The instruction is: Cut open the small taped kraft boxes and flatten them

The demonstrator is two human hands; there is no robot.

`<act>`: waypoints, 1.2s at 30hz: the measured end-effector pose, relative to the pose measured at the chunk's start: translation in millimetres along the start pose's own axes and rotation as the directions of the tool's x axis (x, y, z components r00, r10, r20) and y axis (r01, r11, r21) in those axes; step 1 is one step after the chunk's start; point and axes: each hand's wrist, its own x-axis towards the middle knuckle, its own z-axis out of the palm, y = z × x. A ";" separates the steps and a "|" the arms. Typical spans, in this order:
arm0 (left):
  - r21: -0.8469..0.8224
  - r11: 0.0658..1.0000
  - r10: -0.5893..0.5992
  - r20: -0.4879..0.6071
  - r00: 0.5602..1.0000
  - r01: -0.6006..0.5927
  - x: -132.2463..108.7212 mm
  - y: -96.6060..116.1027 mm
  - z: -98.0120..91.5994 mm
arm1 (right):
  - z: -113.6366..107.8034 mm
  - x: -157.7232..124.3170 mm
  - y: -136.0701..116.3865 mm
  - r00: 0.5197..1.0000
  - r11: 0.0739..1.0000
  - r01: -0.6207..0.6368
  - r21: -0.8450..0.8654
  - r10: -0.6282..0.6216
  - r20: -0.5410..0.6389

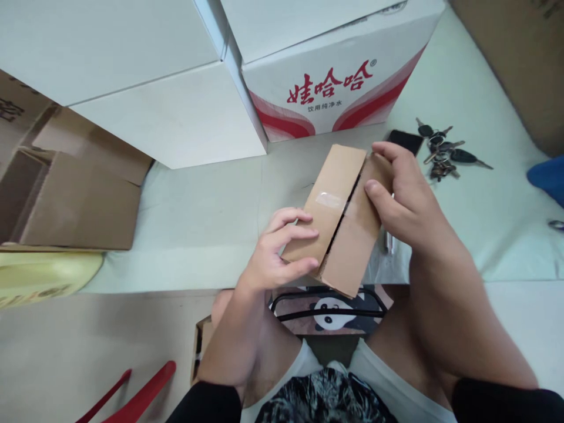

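- I am seeing the left hand (277, 249) gripping the near left side of the small cardboard box (337, 176), with its fingers curled over the top flap.
- The right hand (403, 197) is holding the far right flap, thumb pressing on top.
- The box is hovering tilted over the near edge of the tabletop (198, 217), its flaps slightly apart.
- The keys (443, 154) are lying toward the right edge, and a white carton (335, 70) is standing at the far edge.

Premises: informal stockroom or packing area. Evidence: stacked white cartons (132, 59), a red-printed drinks carton (335, 88) and opened brown cardboard boxes (70, 200) crowd a pale counter (198, 217). A small taped box (328, 176) is at its edge.
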 end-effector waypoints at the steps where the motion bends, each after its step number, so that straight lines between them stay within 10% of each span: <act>1: 0.025 0.999 -0.023 0.011 1.000 0.022 0.6 1.5 0.1 | 0.9 0.0 0.0 1.000 1.000 0.006 0.005 -0.006 0.003; 27: -0.291 0.928 -0.267 -0.081 0.960 0.233 1.0 -5.8 2.3 | -1.2 3.7 -9.0 0.998 0.999 0.043 0.027 -0.045 0.046; 36: -0.048 0.972 -0.232 -0.002 0.973 0.232 2.7 8.6 3.9 | 2.1 4.3 -8.0 0.998 0.998 0.050 0.030 -0.051 0.025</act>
